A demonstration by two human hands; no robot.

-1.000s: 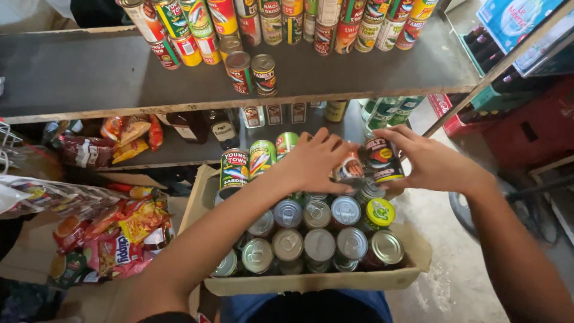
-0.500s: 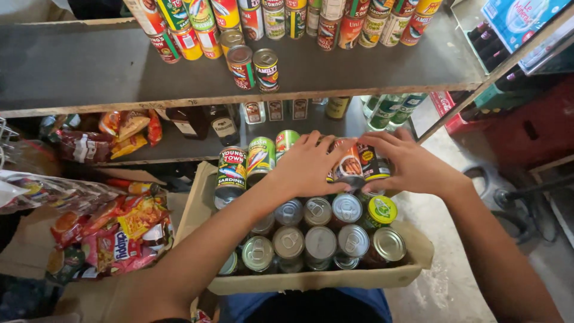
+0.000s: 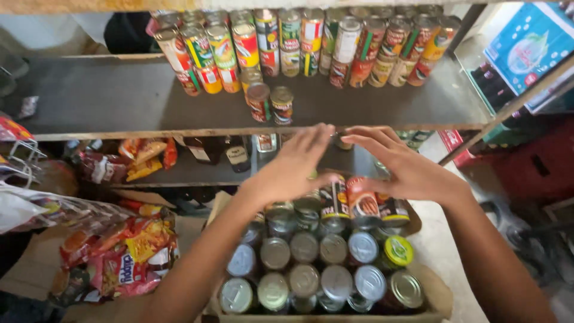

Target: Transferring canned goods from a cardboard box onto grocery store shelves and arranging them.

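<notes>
We hold a small cluster of upright cans [image 3: 359,203] between our two hands, over the far end of the cardboard box [image 3: 433,293]. These cans have red and dark labels and stand higher than the other cans, near the centre of the view. Our left hand [image 3: 296,167] presses on them from 9 o'clock, with flat fingers that point up and to the right. Our right hand [image 3: 406,170] presses from 3 o'clock, its fingers pointing left. The fingertips of both hands come near each other above the cans. So both hands are open and flat against the cans, not curled around them.

Below the cluster, at 6 o'clock, rows of cans with silver lids [image 3: 305,281] fill the box, and one can has a yellow lid [image 3: 399,250]. At 12 o'clock a dark shelf [image 3: 107,101] carries a long row of colourful cans [image 3: 299,42], with two small cans [image 3: 270,104] in front. At 8 o'clock lie snack bags [image 3: 122,257] in red and yellow.
</notes>
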